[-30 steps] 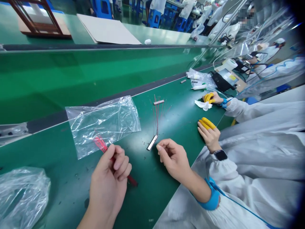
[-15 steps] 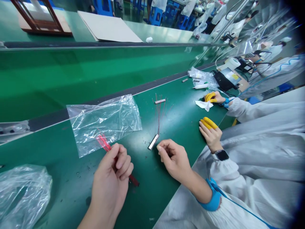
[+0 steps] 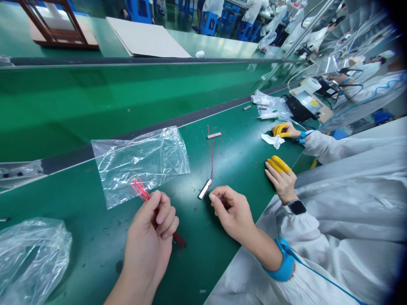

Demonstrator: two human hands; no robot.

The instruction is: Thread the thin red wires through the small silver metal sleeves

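My left hand (image 3: 151,237) is closed round a bundle of thin red wires (image 3: 140,188), whose fanned ends stick out above the fingers over a clear plastic bag (image 3: 146,156). The darker end of the bundle shows below the fist. My right hand (image 3: 233,212) has thumb and forefinger pinched together; anything between them is too small to make out. Just left of those fingertips a small silver and black part (image 3: 205,189) lies on the green table, with thin red wires running up from it. Across these wires lies a second small part (image 3: 214,135).
Another clear bag (image 3: 32,258) lies at the lower left. On the right, a co-worker's two hands (image 3: 284,183) wear yellow finger covers, near a white cloth (image 3: 272,140). Beyond are plastic bags (image 3: 270,103), a black device (image 3: 299,108) and a cardboard sheet (image 3: 149,39).
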